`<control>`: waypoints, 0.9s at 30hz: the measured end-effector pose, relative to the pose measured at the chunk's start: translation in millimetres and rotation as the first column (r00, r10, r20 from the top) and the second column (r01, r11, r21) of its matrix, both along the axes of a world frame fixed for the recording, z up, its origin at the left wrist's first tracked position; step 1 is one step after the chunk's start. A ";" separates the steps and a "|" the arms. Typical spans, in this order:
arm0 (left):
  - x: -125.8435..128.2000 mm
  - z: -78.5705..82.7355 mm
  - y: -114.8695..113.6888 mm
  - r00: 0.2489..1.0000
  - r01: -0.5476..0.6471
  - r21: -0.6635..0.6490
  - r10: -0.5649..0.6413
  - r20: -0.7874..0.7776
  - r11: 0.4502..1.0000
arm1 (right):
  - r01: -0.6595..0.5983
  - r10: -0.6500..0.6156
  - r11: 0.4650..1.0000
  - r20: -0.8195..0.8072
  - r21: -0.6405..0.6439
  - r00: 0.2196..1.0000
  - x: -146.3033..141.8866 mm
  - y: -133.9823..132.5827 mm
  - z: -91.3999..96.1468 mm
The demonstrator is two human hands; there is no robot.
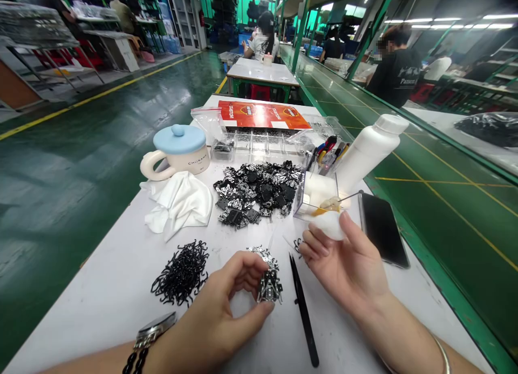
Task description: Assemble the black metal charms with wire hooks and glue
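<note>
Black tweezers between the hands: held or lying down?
Lying down: the black tweezers rest on the white table, untouched; the left hand holds a silver metal piece, the right hand a white wipe.

A worker's left hand (214, 309) curls into a loose ring at near left, its thumb (253, 314) and fingers (243, 266) closing toward each other at the tips, the left forearm (93, 360) running in low from the near edge. Well to the right, the right hand (348, 260) turns palm up and inward, its bent fingertips (318, 244) meeting a raised thumb (350, 228), the right forearm (408, 336) angling away toward near right.
</note>
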State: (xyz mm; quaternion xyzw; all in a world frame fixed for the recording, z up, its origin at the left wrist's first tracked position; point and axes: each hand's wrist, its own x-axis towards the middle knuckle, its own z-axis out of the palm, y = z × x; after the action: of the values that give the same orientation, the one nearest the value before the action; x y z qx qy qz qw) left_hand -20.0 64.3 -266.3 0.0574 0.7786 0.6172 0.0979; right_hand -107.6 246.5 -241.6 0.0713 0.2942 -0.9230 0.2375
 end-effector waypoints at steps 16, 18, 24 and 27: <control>4.5 0.6 -0.8 0.998 0.037 -0.046 -0.035 0.042 0.998 | 0.341 -0.023 0.821 -0.570 0.457 0.821 30.7 4.2 4.9; 4.6 -0.1 -0.9 0.999 0.039 -0.064 -0.037 0.036 0.997 | 0.345 0.015 0.803 -0.595 0.486 0.804 33.0 5.7 5.2; 2.6 0.0 -1.0 0.999 0.045 -0.095 -0.043 0.024 0.994 | 0.330 0.094 0.789 -0.633 0.517 0.768 39.6 10.0 6.3; 3.0 0.6 -0.9 0.999 0.047 -0.101 -0.045 0.027 0.994 | 0.338 0.108 0.759 -0.620 0.556 0.777 44.7 12.7 5.7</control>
State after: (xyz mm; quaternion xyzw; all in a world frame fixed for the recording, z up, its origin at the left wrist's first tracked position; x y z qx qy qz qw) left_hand -17.0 63.4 -265.6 0.0626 0.8063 0.5749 0.1243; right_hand -62.9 259.2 -235.9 -0.1391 0.6461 -0.7500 0.0277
